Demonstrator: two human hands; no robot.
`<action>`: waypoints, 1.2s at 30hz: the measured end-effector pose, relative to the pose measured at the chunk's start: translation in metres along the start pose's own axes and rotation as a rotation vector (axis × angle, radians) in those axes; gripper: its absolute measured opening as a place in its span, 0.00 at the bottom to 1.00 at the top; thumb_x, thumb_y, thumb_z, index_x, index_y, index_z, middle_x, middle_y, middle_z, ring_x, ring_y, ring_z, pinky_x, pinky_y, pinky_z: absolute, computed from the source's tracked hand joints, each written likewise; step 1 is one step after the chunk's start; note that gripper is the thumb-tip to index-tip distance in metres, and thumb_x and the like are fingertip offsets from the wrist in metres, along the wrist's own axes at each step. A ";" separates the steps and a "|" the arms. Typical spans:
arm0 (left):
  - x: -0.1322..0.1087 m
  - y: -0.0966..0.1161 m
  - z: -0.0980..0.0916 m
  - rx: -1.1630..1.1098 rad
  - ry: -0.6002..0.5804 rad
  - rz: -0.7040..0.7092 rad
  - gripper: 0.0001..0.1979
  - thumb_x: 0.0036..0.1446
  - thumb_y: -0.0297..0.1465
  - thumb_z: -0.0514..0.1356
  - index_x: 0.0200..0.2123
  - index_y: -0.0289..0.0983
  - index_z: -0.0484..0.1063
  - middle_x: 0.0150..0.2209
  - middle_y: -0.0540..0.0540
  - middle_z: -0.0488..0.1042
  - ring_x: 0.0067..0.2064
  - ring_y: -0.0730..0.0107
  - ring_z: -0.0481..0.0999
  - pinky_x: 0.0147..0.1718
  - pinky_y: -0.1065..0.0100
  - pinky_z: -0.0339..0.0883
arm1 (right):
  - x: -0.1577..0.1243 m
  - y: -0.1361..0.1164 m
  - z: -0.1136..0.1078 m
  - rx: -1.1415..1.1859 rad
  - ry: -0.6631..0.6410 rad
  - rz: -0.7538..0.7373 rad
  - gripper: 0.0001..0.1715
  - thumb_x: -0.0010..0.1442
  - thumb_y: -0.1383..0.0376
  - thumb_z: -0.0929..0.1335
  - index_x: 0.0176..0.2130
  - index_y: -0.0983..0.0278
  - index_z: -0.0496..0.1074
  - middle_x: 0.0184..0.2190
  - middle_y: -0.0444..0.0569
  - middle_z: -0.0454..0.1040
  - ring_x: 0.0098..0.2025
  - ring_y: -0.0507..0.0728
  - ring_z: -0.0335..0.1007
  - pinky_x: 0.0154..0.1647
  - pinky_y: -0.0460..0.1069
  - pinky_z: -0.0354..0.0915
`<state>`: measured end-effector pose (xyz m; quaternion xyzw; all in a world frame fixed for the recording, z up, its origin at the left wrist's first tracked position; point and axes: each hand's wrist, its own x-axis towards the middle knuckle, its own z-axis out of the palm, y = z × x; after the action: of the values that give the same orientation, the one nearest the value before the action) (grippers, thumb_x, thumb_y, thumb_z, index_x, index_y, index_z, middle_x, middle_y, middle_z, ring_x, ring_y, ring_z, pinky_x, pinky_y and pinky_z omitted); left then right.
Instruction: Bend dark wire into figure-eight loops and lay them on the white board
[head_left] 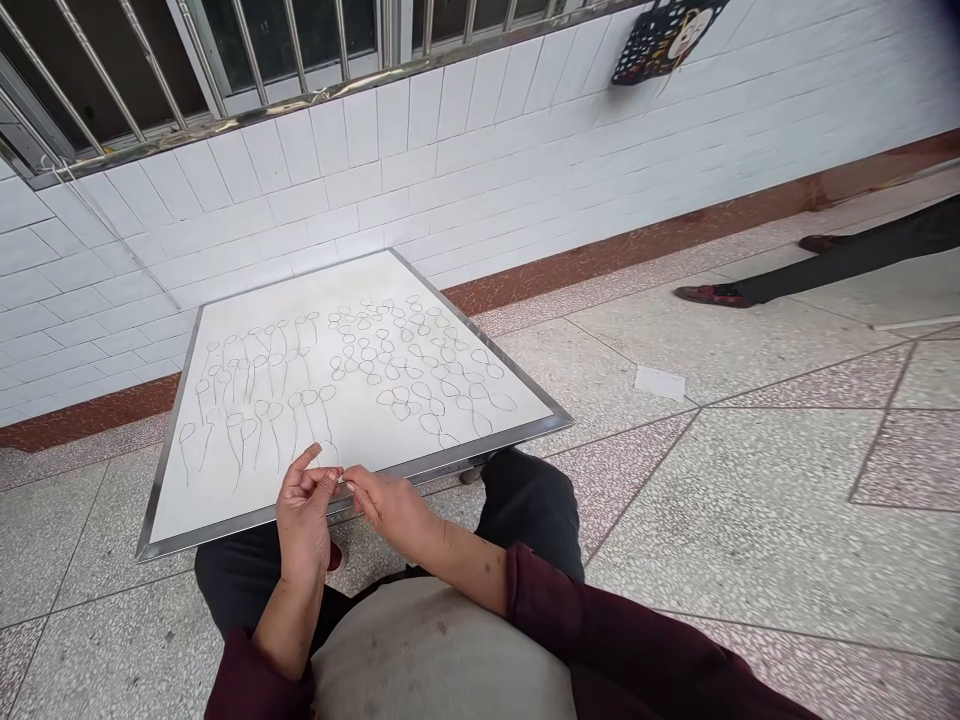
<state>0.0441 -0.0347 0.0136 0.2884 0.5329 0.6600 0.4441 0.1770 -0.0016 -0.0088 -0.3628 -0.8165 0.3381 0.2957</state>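
Observation:
Over the near edge of a white table with a metal rim (435, 467), my left hand (306, 515) and my right hand (394, 508) meet fingertip to fingertip. Both pinch a thin dark wire (331, 453), whose loop rises just above the fingers; its lower end is hidden. My left index finger is raised. On the tabletop's left half lie rows of single wire loops with long tails (259, 410). Several twisted wire pieces with two or more loops (442, 385) are spread over the right half.
A white tiled wall (337, 190) with a barred window (292, 50) stands behind the table. A dark patterned bag (664, 45) hangs there. Another person's legs and shoes (712, 295) are at the right. A white paper (660, 383) lies on the floor.

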 end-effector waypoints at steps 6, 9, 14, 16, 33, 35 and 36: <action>0.001 0.000 -0.002 0.010 -0.006 -0.016 0.23 0.48 0.33 0.70 0.48 0.37 0.74 0.26 0.52 0.74 0.36 0.70 0.76 0.39 0.68 0.69 | -0.004 0.010 0.000 -0.449 0.062 -0.186 0.10 0.67 0.72 0.59 0.38 0.64 0.68 0.24 0.44 0.71 0.26 0.50 0.64 0.26 0.45 0.52; 0.002 0.000 -0.002 0.025 -0.017 -0.011 0.22 0.48 0.33 0.70 0.48 0.37 0.74 0.25 0.53 0.74 0.35 0.71 0.76 0.39 0.68 0.69 | -0.006 0.011 0.000 -0.452 0.077 -0.193 0.10 0.68 0.70 0.60 0.37 0.64 0.68 0.23 0.43 0.70 0.25 0.50 0.63 0.26 0.45 0.51; 0.002 -0.001 -0.002 0.035 -0.003 0.013 0.25 0.47 0.32 0.70 0.49 0.36 0.73 0.25 0.53 0.73 0.34 0.70 0.76 0.38 0.68 0.68 | -0.008 0.012 0.000 -0.397 0.091 -0.191 0.09 0.67 0.71 0.60 0.37 0.63 0.68 0.23 0.43 0.70 0.25 0.51 0.63 0.26 0.46 0.51; 0.002 -0.001 -0.001 0.039 0.003 0.019 0.26 0.47 0.32 0.70 0.50 0.36 0.72 0.26 0.53 0.74 0.34 0.70 0.76 0.37 0.68 0.68 | -0.008 0.012 0.000 -0.366 0.075 -0.190 0.09 0.67 0.71 0.60 0.38 0.63 0.68 0.24 0.44 0.70 0.26 0.51 0.63 0.26 0.46 0.51; 0.002 0.005 -0.005 0.167 -0.070 0.023 0.27 0.49 0.33 0.68 0.53 0.36 0.70 0.24 0.54 0.73 0.29 0.73 0.70 0.38 0.68 0.65 | -0.008 0.019 -0.015 -0.443 -0.129 -0.309 0.14 0.61 0.78 0.60 0.40 0.63 0.66 0.31 0.45 0.71 0.32 0.53 0.63 0.30 0.47 0.53; 0.002 0.005 -0.006 0.165 -0.060 0.029 0.27 0.49 0.33 0.68 0.54 0.36 0.70 0.24 0.54 0.73 0.30 0.73 0.71 0.38 0.68 0.65 | -0.009 0.020 -0.018 -0.457 -0.149 -0.322 0.14 0.61 0.78 0.59 0.40 0.63 0.66 0.31 0.45 0.70 0.32 0.53 0.63 0.30 0.47 0.53; 0.002 0.005 -0.007 0.160 -0.049 0.035 0.28 0.49 0.33 0.68 0.54 0.36 0.70 0.25 0.54 0.73 0.30 0.73 0.71 0.38 0.68 0.65 | -0.010 0.020 -0.020 -0.465 -0.156 -0.331 0.13 0.61 0.78 0.60 0.40 0.63 0.66 0.31 0.45 0.70 0.32 0.53 0.62 0.30 0.47 0.52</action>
<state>0.0361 -0.0357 0.0160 0.3482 0.5679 0.6156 0.4211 0.2047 0.0078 -0.0149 -0.2559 -0.9403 0.1158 0.1922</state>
